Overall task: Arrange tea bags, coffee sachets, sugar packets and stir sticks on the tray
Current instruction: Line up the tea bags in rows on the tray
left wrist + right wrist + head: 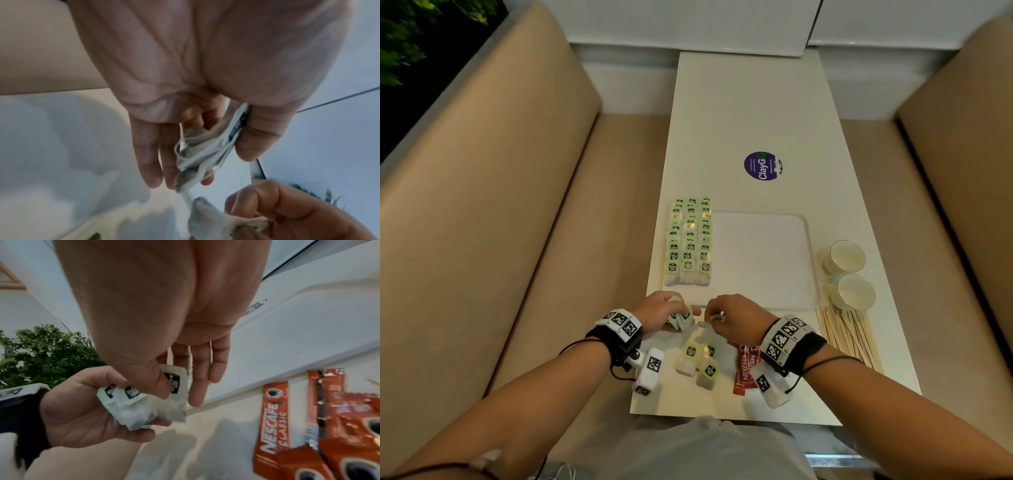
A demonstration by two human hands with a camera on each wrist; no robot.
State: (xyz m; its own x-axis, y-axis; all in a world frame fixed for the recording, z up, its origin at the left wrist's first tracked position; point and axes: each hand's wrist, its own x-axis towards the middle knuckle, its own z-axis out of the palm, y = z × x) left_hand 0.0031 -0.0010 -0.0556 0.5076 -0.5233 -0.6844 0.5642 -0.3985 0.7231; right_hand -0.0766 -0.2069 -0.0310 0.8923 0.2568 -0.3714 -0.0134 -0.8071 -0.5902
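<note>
Mostly green-tagged white tea bags (690,243)

Green-tagged tea bags (688,240) are lying in three overlapping rows along the white tray (763,257), a few (700,363) being left loose beside red coffee sachets (744,368), with wooden stir sticks (847,337) fanned alongside.

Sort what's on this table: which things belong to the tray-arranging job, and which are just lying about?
Job: tray; tea bag rows; tea bags in left hand; tea bag in right hand; loose tea bags; coffee sachets; stir sticks.
Lying about: two cups; round sticker.
</note>
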